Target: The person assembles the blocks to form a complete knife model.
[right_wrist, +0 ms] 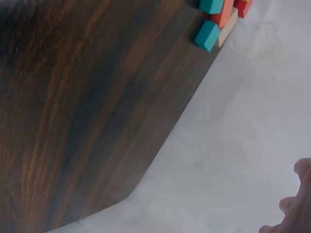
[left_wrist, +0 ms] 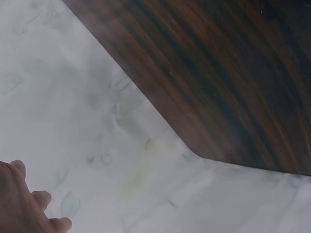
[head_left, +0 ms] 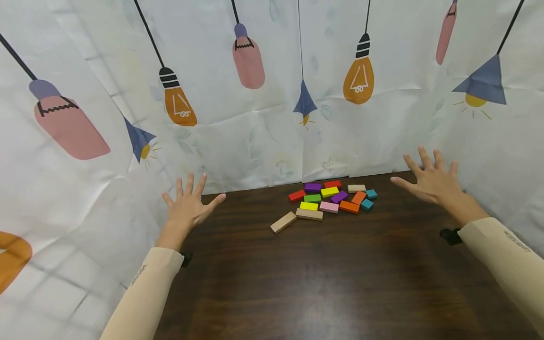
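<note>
At the counter's (head_left: 318,283) far side, blocks (head_left: 329,207) lie loose; left hand (head_left: 186,207) and right hand (head_left: 435,182) wide apart, gripping nothing.
Fingers spread on both hands, one each side of the cluster, neither touching a block. Blocks are mixed colours, one flat layer near the sheet (head_left: 263,118); no stack, no row, no colour grouping beyond chance neighbours. Teal blocks (head_left: 371,194) at the right end, nearest the right hand. Angled wood block (head_left: 283,222) at the front left; can't tell if it touches the long wood block (head_left: 309,215) beside it. My read: zero visible progress, nothing built or sorted, so all block handling looks left. Could also be a pause after finishing; these views can't settle that.
</note>
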Demonstrator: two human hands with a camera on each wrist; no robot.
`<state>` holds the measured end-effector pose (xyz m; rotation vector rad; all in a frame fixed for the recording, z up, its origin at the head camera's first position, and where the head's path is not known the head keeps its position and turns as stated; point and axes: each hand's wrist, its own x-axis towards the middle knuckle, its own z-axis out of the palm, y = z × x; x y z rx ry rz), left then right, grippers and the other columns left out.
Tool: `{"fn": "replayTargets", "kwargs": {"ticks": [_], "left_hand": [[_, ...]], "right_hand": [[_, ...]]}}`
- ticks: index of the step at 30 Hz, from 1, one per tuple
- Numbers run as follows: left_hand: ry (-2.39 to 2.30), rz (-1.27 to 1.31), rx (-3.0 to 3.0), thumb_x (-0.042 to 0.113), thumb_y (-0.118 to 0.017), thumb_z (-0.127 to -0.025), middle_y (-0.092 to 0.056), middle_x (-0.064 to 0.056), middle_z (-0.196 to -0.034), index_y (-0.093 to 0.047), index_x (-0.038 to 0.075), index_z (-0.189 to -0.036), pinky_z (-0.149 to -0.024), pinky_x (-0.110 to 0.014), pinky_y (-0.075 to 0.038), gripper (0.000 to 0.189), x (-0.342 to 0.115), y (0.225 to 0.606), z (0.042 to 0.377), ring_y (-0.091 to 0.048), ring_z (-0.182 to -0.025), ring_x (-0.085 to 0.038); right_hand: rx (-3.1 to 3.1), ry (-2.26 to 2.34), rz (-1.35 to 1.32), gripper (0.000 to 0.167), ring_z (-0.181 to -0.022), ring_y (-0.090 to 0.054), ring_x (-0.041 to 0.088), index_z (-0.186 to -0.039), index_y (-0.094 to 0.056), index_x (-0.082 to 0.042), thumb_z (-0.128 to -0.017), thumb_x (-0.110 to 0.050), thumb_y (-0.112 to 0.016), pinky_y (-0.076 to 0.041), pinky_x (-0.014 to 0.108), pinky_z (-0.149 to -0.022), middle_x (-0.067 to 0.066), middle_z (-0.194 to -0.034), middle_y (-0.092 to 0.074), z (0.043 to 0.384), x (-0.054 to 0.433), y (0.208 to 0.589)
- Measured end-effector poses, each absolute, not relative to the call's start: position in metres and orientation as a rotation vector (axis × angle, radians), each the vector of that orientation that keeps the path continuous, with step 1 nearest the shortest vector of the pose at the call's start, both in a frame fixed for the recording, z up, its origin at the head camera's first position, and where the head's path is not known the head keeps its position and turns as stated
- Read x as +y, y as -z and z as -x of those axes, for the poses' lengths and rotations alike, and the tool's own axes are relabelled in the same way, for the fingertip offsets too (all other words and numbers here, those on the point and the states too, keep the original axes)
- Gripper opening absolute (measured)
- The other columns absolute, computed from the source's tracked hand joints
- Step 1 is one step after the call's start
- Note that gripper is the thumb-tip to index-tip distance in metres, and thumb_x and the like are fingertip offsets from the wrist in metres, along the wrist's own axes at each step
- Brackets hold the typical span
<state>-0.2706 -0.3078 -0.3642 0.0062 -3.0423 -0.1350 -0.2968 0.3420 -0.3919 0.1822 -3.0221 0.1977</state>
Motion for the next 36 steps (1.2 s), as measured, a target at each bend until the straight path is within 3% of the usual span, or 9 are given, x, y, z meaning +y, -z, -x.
{"fn": "replayTargets", "kwargs": {"ticks": [15, 26, 36], "left_hand": [[0.116, 0.047, -3.049, 0.09, -0.031, -0.089, 0.008, -0.014, -0.173, 0.005, 0.035, -0.165, -0.108, -0.084, 0.01, 0.1, -0.293, 0.406, 0.244, 0.009, -0.157, -0.05], [0.172, 0.107, -3.072, 0.087, -0.037, -0.089, 0.005, -0.01, -0.174, 0.002, 0.036, -0.165, -0.112, -0.081, 0.007, 0.099, -0.261, 0.442, 0.227, 0.006, -0.158, -0.045], [0.343, 0.215, -3.042, 0.085, -0.04, -0.09, -0.002, -0.007, -0.174, -0.002, 0.041, -0.164, -0.118, -0.075, 0.0, 0.094, -0.219, 0.452, 0.224, 0.001, -0.161, -0.038]], "right_hand": [[-3.003, -0.274, -0.224, 0.092, -0.15, 0.006, 0.062, -0.166, 0.001, -0.025, -0.099, -0.073, -0.039, 0.0, 0.087, -0.103, 0.022, -0.17, 0.015, 0.261, 0.326, 0.423], [-2.968, -0.387, -0.261, 0.092, -0.152, -0.003, 0.06, -0.167, -0.007, -0.024, -0.098, -0.071, -0.046, -0.003, 0.086, -0.106, 0.021, -0.172, 0.004, 0.237, 0.295, 0.455], [-2.921, -0.526, -0.329, 0.087, -0.151, -0.014, 0.055, -0.164, -0.025, -0.016, -0.098, -0.066, -0.051, -0.008, 0.082, -0.11, 0.023, -0.169, -0.016, 0.226, 0.253, 0.469]]}}
